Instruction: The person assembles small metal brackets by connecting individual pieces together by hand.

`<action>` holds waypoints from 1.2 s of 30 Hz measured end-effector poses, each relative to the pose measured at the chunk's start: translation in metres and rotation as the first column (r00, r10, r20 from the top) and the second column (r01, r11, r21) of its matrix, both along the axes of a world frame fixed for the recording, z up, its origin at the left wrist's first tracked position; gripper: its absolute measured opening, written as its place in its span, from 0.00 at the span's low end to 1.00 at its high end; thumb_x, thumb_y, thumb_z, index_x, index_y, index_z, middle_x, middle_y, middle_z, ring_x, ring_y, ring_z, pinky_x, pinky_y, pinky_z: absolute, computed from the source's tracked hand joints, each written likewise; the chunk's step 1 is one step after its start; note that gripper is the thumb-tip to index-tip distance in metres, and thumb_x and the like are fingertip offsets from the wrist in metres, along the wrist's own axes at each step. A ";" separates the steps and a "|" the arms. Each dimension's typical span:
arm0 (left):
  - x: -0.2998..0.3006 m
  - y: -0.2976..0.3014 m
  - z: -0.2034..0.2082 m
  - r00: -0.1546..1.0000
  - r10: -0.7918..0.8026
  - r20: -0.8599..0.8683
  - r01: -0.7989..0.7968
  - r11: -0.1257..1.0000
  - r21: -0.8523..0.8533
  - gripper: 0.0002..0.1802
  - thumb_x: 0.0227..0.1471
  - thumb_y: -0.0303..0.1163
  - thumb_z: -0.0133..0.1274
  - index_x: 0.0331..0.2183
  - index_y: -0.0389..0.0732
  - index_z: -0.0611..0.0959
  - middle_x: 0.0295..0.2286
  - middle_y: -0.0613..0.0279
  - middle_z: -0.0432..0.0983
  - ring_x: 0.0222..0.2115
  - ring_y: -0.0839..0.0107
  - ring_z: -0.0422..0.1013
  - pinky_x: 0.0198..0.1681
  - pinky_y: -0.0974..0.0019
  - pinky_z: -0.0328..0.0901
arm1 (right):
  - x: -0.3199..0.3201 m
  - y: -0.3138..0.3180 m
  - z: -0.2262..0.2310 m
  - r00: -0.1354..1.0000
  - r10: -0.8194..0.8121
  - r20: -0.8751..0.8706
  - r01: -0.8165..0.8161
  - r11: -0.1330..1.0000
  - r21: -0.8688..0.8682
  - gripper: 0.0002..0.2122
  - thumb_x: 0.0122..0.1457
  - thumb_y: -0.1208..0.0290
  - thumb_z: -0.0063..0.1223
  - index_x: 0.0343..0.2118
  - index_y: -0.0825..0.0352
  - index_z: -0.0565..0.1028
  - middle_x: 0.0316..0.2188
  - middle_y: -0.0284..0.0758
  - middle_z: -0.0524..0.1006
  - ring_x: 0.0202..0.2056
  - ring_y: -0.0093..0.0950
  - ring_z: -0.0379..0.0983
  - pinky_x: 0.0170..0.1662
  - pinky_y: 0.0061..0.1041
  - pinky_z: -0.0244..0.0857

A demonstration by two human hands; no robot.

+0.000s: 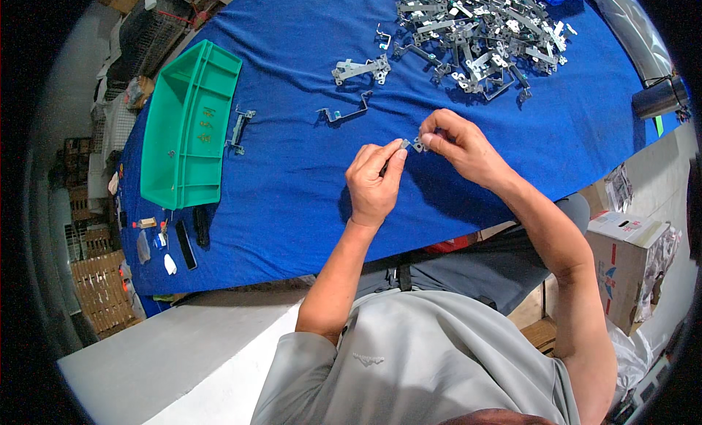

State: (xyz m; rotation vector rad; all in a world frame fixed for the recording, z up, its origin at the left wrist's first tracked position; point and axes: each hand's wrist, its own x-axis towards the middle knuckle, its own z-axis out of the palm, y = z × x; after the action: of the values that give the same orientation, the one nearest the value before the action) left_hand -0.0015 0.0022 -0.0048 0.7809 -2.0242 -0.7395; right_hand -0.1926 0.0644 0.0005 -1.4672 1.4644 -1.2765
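Note:
My left hand (pixel 374 180) and my right hand (pixel 457 141) meet over the blue cloth, both pinching a small metal bracket (pixel 412 143) between the fingertips. Just beyond my hands lies a bent metal bracket (pixel 347 111), and farther off a flat assembled bracket (pixel 362 68). A big heap of loose metal brackets (pixel 479 27) covers the far right of the table. One more bracket (pixel 240 127) rests beside the green bin.
An empty green plastic bin (pixel 189 125) stands at the left on the blue cloth (pixel 292 198). Small tools and bits (pixel 172 242) lie at the near-left edge. A cardboard box (pixel 627 268) sits at my right, a dark metal cylinder (pixel 658 97) at far right.

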 end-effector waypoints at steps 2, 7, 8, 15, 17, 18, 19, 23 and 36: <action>0.000 0.001 0.000 1.000 0.015 0.000 -0.015 1.000 0.020 0.09 0.51 0.23 0.61 0.37 0.35 0.86 0.22 0.62 0.75 0.22 0.77 0.68 0.26 0.72 0.63 | 0.000 -0.001 0.000 0.992 -0.043 0.117 0.038 0.998 0.047 0.07 0.64 0.70 0.52 0.38 0.68 0.73 0.25 0.27 0.73 0.24 0.18 0.64 0.28 0.19 0.60; 0.005 0.001 -0.001 0.993 0.106 -0.042 -0.101 0.989 0.107 0.08 0.53 0.23 0.60 0.37 0.34 0.86 0.23 0.63 0.75 0.23 0.78 0.68 0.27 0.73 0.63 | -0.009 0.000 0.018 0.942 0.032 0.333 -0.165 0.911 0.378 0.07 0.64 0.69 0.49 0.35 0.67 0.74 0.26 0.28 0.76 0.25 0.17 0.68 0.28 0.19 0.63; 0.004 0.001 0.000 0.992 0.117 -0.049 -0.111 0.986 0.121 0.08 0.53 0.24 0.59 0.38 0.34 0.86 0.23 0.63 0.75 0.23 0.78 0.68 0.27 0.73 0.62 | -0.009 0.001 0.014 0.943 0.030 0.332 -0.163 0.911 0.379 0.07 0.64 0.69 0.49 0.35 0.67 0.74 0.26 0.28 0.76 0.25 0.17 0.68 0.28 0.19 0.63; 0.004 0.001 0.001 0.993 0.109 -0.035 -0.103 0.984 0.148 0.09 0.54 0.25 0.58 0.38 0.34 0.86 0.24 0.64 0.75 0.24 0.79 0.67 0.28 0.73 0.62 | -0.006 0.003 0.009 0.959 0.156 0.237 -0.232 0.913 0.337 0.07 0.65 0.68 0.50 0.38 0.66 0.74 0.27 0.26 0.75 0.27 0.14 0.66 0.30 0.16 0.61; 0.004 0.001 0.002 0.994 0.105 -0.042 -0.098 0.984 0.148 0.09 0.54 0.25 0.59 0.38 0.34 0.86 0.23 0.64 0.74 0.24 0.79 0.67 0.28 0.74 0.62 | -0.006 0.003 0.006 0.969 0.173 0.176 -0.219 0.932 0.289 0.07 0.66 0.69 0.50 0.38 0.67 0.73 0.28 0.27 0.75 0.28 0.14 0.66 0.30 0.16 0.62; 0.003 0.002 0.002 0.994 0.101 -0.048 -0.093 0.985 0.149 0.09 0.54 0.25 0.59 0.38 0.34 0.86 0.23 0.64 0.74 0.24 0.79 0.67 0.28 0.74 0.62 | -0.006 0.002 0.006 0.969 0.173 0.176 -0.219 0.932 0.289 0.07 0.66 0.69 0.50 0.38 0.67 0.73 0.28 0.27 0.75 0.28 0.14 0.66 0.30 0.16 0.62; 0.003 0.002 0.001 0.994 0.101 -0.048 -0.093 0.984 0.149 0.09 0.54 0.25 0.59 0.38 0.34 0.86 0.23 0.64 0.74 0.24 0.79 0.67 0.28 0.74 0.62 | -0.005 0.002 0.009 0.973 0.168 0.156 -0.209 0.930 0.303 0.07 0.66 0.69 0.50 0.38 0.68 0.73 0.28 0.27 0.75 0.28 0.14 0.66 0.30 0.17 0.62; 0.004 0.001 0.001 0.994 0.101 -0.051 -0.092 0.983 0.161 0.09 0.54 0.24 0.59 0.39 0.34 0.86 0.23 0.65 0.74 0.23 0.80 0.67 0.27 0.74 0.62 | -0.005 0.003 0.009 0.978 0.145 0.148 -0.185 0.932 0.313 0.07 0.65 0.70 0.50 0.37 0.69 0.73 0.28 0.28 0.75 0.28 0.15 0.67 0.31 0.18 0.63; -0.001 0.001 -0.001 0.994 0.086 -0.065 -0.077 0.988 0.138 0.08 0.51 0.24 0.61 0.35 0.33 0.85 0.21 0.59 0.75 0.21 0.70 0.69 0.26 0.68 0.64 | -0.001 0.004 0.015 0.985 0.088 0.150 -0.139 0.916 0.376 0.08 0.65 0.68 0.51 0.38 0.68 0.71 0.28 0.27 0.74 0.28 0.15 0.67 0.28 0.17 0.64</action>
State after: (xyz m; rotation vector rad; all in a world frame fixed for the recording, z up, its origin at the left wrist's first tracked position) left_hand -0.0021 0.0036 -0.0056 0.8970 -1.8821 -0.8520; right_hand -0.1939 0.0686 0.0155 -1.1652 1.4232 -0.9289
